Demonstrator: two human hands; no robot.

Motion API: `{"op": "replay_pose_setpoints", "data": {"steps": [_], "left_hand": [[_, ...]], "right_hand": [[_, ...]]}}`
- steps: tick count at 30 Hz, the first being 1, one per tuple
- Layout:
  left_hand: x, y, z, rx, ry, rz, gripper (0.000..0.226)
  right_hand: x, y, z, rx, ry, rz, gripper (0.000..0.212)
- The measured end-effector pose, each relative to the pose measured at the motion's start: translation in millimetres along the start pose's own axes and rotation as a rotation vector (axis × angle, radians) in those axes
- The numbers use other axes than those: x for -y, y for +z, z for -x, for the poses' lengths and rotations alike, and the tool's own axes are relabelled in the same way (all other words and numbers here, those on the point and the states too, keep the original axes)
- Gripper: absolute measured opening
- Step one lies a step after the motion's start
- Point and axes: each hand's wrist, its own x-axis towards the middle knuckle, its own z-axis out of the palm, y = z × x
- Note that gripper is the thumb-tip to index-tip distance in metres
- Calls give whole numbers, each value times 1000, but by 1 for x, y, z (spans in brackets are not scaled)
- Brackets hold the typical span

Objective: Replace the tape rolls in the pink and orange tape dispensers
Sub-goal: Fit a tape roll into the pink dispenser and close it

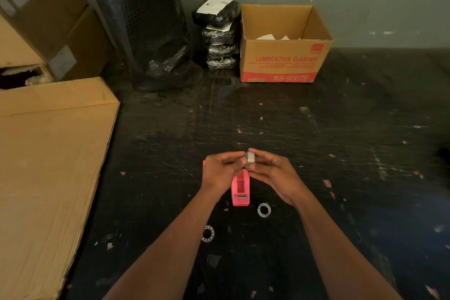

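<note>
A small whitish tape roll (pixel 249 159) is pinched between the fingertips of my left hand (pixel 220 172) and my right hand (pixel 272 173), just above the black table. Directly below them stands the pink tape dispenser (pixel 240 189), its roll bay empty and its cutter end toward me. A sliver of the orange tape dispenser (pixel 204 162) shows behind my left hand; the rest is hidden. Two empty white plastic cores lie flat on the table, one (pixel 264 209) right of the pink dispenser, the other (pixel 208 234) nearer me by my left forearm.
A large flat cardboard box (pixel 48 165) fills the left side. At the back stand a black bubble-wrap roll (pixel 143 27), a stack of wrapped black parcels (pixel 219 34) and an open "Lubrication Cleaner" carton (pixel 282 56). Paper scraps litter the black table (pixel 328 134).
</note>
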Motion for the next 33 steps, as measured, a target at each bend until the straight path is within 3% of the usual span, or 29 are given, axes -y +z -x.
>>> {"op": "replay_pose_setpoints", "data": {"steps": [18, 21, 28, 30, 33], "left_hand": [[11, 1, 1, -61, -15, -110, 27], [27, 0, 6, -119, 18, -277, 42], [81, 8, 16, -37, -114, -375, 115], [91, 10, 13, -19, -96, -468, 120], [96, 14, 11, -22, -28, -553, 100]], "right_hand": [[5, 3, -3, -59, -12, 405, 42], [3, 4, -4, -54, 13, 516, 51], [-14, 7, -17, -25, 23, 746, 48], [-20, 8, -20, -7, 8, 826, 47], [-28, 11, -24, 2, -3, 914, 45]]}}
